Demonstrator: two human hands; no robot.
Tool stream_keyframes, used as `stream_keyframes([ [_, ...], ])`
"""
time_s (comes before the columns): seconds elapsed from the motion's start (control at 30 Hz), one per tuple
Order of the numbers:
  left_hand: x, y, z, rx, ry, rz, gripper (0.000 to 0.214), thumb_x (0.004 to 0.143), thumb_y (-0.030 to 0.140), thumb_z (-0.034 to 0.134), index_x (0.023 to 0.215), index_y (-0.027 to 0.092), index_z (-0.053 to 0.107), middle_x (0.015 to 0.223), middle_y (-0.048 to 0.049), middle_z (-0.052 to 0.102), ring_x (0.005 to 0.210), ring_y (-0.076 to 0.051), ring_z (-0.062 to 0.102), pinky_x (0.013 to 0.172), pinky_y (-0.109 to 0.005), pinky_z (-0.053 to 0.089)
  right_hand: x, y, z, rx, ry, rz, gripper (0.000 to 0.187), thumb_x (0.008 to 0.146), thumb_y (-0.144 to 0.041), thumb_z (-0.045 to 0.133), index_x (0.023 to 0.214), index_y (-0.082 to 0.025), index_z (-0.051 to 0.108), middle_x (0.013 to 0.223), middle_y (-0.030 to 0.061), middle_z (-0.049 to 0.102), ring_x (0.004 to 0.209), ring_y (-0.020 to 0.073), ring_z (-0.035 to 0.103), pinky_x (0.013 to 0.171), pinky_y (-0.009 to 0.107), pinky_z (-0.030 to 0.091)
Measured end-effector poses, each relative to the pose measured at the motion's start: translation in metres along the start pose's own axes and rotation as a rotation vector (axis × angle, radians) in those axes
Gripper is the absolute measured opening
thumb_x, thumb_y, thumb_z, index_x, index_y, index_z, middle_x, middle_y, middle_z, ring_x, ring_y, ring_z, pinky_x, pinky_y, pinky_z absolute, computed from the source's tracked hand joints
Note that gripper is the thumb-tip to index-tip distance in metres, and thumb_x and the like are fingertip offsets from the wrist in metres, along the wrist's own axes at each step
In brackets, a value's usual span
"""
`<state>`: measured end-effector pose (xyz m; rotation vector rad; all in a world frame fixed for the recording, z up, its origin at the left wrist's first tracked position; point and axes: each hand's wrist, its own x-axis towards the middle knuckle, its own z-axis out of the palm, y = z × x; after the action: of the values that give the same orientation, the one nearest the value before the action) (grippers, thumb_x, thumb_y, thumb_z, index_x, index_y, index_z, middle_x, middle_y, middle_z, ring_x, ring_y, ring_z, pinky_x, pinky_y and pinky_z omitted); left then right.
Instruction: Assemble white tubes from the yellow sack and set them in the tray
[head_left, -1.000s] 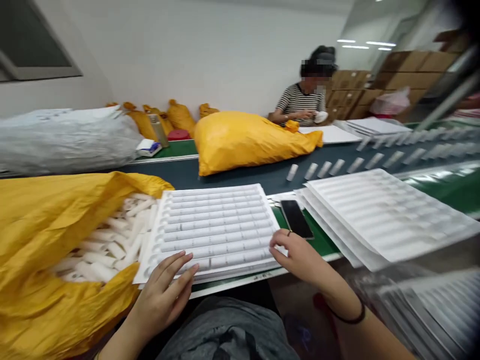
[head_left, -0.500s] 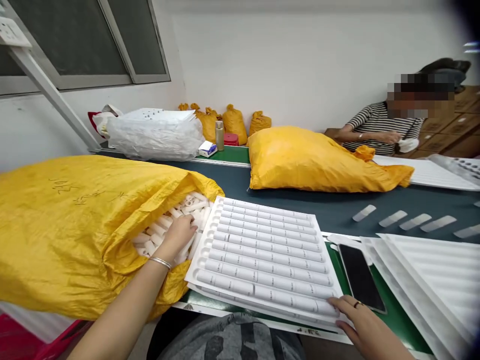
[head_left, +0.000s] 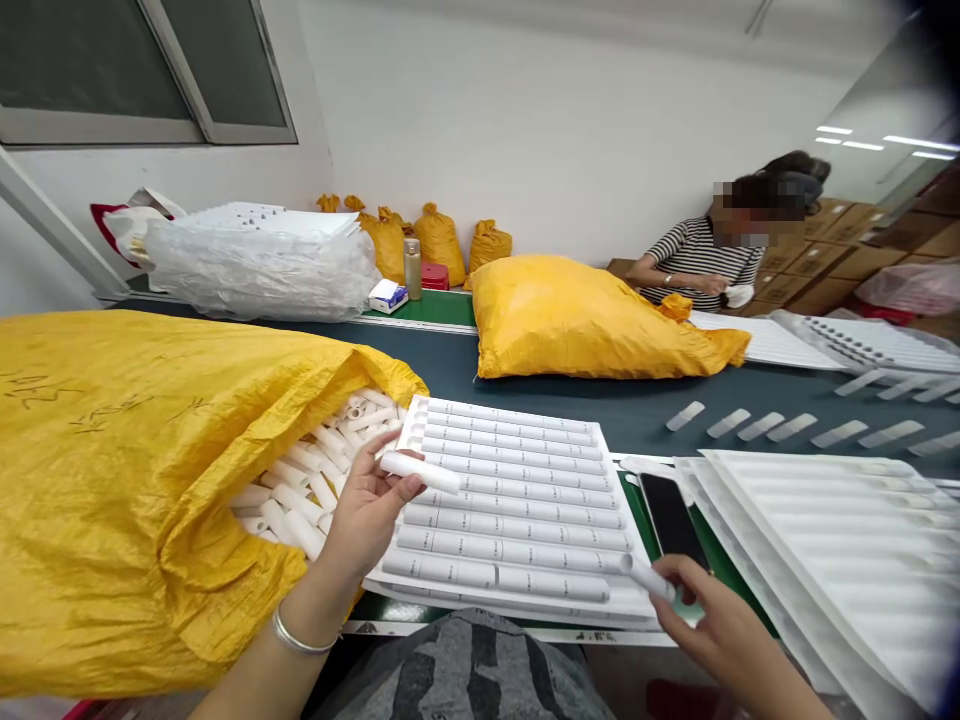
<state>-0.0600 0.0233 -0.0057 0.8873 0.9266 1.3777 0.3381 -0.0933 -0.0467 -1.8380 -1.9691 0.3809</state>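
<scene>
The person's left hand [head_left: 371, 505] pinches a smooth white cylindrical tube [head_left: 420, 472] above the nine-to-ten o'clock side of a white rectangular tray [head_left: 631, 604] lined with printed white tubes [head_left: 442, 570], while the right hand [head_left: 709, 605] grips a pale hollow tube [head_left: 643, 575] at its four o'clock corner. An open yellow sack [head_left: 97, 500] lies at nine o'clock, and a flat black phone [head_left: 673, 518] at three on the green desk [head_left: 742, 592].

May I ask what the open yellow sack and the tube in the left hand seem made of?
Open yellow sack: probably thin plastic, softly glossy, with crisp creases.
Tube in the left hand: likely plastic, satin white, smooth-surfaced; coated card remains possible.
</scene>
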Motion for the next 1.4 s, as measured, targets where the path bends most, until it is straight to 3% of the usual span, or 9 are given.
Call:
stream_keyframes([
  [0.13,-0.01,0.005,0.021,-0.217,0.007,-0.256,0.04,0.065,0.028,0.083,0.098,0.019,0.063,0.097,-0.0018,0.071,0.083,-0.008,0.066,0.079,-0.019,0.053,0.031,-0.079,-0.006,0.468,0.197,-0.022,0.025,0.092,-0.031,0.052,0.115,-0.023,0.057,0.108,0.0083,0.063,0.088,0.0192,0.063,0.075,0.03,0.052],
  [0.23,-0.015,0.01,0.031,-0.217,-0.032,-0.31,0.034,0.064,0.028,0.084,0.091,0.018,0.066,0.096,-0.0023,0.073,0.085,-0.009,0.066,0.08,-0.018,0.053,0.064,-0.13,0.002,0.733,0.14,-0.133,0.024,0.094,-0.028,0.052,0.117,-0.025,0.059,0.11,0.0072,0.064,0.091,0.0188,0.064,0.075,0.03,0.055],
  [0.33,-0.014,0.011,0.031,-0.128,-0.058,-0.274,0.032,0.064,0.025,0.084,0.09,0.018,0.068,0.095,-0.0028,0.073,0.086,-0.01,0.066,0.079,-0.018,0.053,0.088,-0.151,0.004,0.723,0.125,-0.27,0.028,0.093,-0.021,0.054,0.12,-0.028,0.06,0.107,0.0056,0.064,0.096,0.0184,0.062,0.079,0.03,0.053],
  [0.5,-0.008,0.004,0.024,-0.051,-0.09,-0.203,0.029,0.066,0.024,0.083,0.091,0.017,0.069,0.094,-0.0034,0.073,0.084,-0.011,0.065,0.075,-0.019,0.053,0.103,-0.142,-0.015,0.514,0.052,-0.494,0.038,0.09,-0.01,0.055,0.124,-0.029,0.058,0.108,0.0051,0.064,0.103,0.0175,0.059,0.09,0.031,0.049],
  [0.67,-0.011,-0.004,0.03,0.029,-0.149,-0.106,0.025,0.07,0.02,0.079,0.092,0.019,0.067,0.098,-0.0022,0.073,0.093,-0.012,0.066,0.085,-0.021,0.051,0.104,-0.133,-0.025,0.485,0.067,-0.548,0.041,0.09,-0.009,0.056,0.127,-0.028,0.055,0.11,0.0053,0.064,0.104,0.0168,0.059,0.091,0.03,0.048],
  [0.87,-0.013,0.007,0.049,0.32,-0.317,-0.014,0.026,0.076,0.029,0.073,0.099,0.021,0.066,0.098,-0.003,0.072,0.09,-0.015,0.066,0.078,-0.024,0.054,0.102,-0.133,-0.036,0.408,0.02,-0.607,0.037,0.091,-0.012,0.055,0.126,-0.025,0.055,0.11,0.0063,0.064,0.105,0.0167,0.059,0.091,0.029,0.048],
  [1.0,-0.007,0.015,0.057,0.728,-0.492,0.13,0.03,0.086,0.033,0.062,0.114,0.023,0.065,0.097,-0.0041,0.071,0.084,-0.016,0.066,0.07,-0.025,0.053,0.099,-0.126,-0.038,0.38,0.071,-0.547,0.033,0.092,-0.015,0.055,0.124,-0.024,0.056,0.11,0.0061,0.065,0.103,0.0164,0.061,0.089,0.028,0.049],
  [1.23,-0.005,0.014,0.07,0.88,-0.522,0.752,0.037,0.086,0.012,0.059,0.122,0.02,0.058,0.1,-0.006,0.069,0.093,-0.015,0.063,0.083,-0.027,0.052,0.092,-0.115,-0.029,0.603,0.024,-0.228,0.024,0.091,-0.031,0.058,0.111,-0.019,0.065,0.081,0.0038,0.067,0.069,0.0137,0.063,0.061,0.023,0.052],
  [1.4,-0.009,0.01,0.074,0.905,-0.537,0.841,0.053,0.085,0.007,0.058,0.134,0.025,0.05,0.102,-0.0067,0.068,0.093,-0.017,0.062,0.082,-0.029,0.053,0.096,-0.122,-0.028,0.823,-0.116,-0.115,0.029,0.089,-0.038,0.059,0.107,-0.015,0.065,0.071,0.002,0.062,0.06,0.0115,0.059,0.053,0.021,0.05],
])
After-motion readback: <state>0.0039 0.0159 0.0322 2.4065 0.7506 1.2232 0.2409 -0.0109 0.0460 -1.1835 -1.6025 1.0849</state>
